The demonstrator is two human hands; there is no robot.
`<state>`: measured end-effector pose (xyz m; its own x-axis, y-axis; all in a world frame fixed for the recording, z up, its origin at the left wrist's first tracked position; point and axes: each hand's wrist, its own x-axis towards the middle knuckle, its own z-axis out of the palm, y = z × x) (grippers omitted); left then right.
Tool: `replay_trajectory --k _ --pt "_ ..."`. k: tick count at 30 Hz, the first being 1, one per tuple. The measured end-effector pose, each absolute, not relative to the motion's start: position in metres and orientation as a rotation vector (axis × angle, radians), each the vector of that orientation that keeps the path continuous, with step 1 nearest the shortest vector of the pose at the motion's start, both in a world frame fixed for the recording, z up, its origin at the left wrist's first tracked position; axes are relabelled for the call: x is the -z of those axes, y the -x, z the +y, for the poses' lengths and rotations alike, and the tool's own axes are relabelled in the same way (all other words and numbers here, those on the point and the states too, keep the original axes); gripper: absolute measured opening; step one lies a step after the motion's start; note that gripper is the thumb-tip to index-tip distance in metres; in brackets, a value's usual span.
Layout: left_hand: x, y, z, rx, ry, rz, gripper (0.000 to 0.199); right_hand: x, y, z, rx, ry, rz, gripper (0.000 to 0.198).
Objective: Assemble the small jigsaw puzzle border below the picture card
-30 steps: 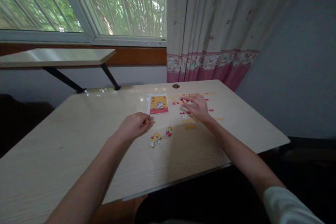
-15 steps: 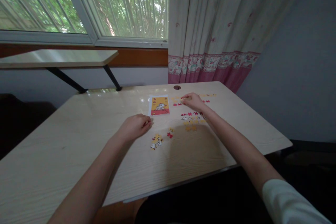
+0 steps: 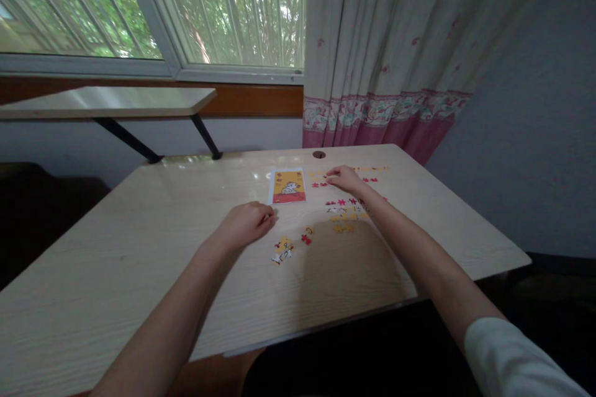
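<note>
I note my left hand (image 3: 252,222) loosely curled over the counter (image 3: 153,248), my right hand (image 3: 343,178) nearer its far edge, fingers (image 3: 334,172) bent, both forearms (image 3: 186,294) extended.

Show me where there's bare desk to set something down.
Widest: the desk left of the left hand, back to the shelf legs. Also the near strip between the small cluster and the desk's front edge. Crowded: right of the picture card, where rows of puzzle pieces lie around the right hand.
</note>
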<state>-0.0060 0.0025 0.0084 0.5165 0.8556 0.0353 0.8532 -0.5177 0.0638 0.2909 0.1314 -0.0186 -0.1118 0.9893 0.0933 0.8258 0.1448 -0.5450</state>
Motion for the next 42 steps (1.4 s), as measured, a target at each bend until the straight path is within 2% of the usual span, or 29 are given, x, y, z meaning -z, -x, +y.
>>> replay_trajectory --k 6,10,18,23,28,35,42 --pt "-0.008 0.008 0.004 -0.083 -2.632 1.483 0.031 0.005 -0.287 0.099 -0.372 1.570 -2.093 0.022" --pt "-0.006 0.009 0.004 -0.091 -2.558 1.384 0.028 0.003 -0.278 0.060 -0.523 1.166 -2.477 0.016" --pt "-0.002 0.004 0.001 -0.124 -2.594 1.326 0.026 0.013 -0.260 0.019 -0.473 0.963 -2.763 0.026" --pt "0.000 -0.003 -0.001 -0.138 -2.641 1.298 0.026 0.009 -0.260 0.017 -0.534 0.901 -2.756 0.014" --pt "0.001 -0.013 -0.006 -0.230 -2.632 1.286 0.026 0.013 -0.261 0.017 -0.570 0.818 -2.729 0.010" --pt "0.003 -0.024 -0.011 -0.434 -2.488 1.320 0.026 0.021 -0.256 0.018 -0.742 0.640 -2.498 0.016" --pt "0.011 -0.033 -0.013 -0.716 -2.070 1.169 0.028 0.028 -0.242 0.013 -1.014 0.855 -2.093 0.027"
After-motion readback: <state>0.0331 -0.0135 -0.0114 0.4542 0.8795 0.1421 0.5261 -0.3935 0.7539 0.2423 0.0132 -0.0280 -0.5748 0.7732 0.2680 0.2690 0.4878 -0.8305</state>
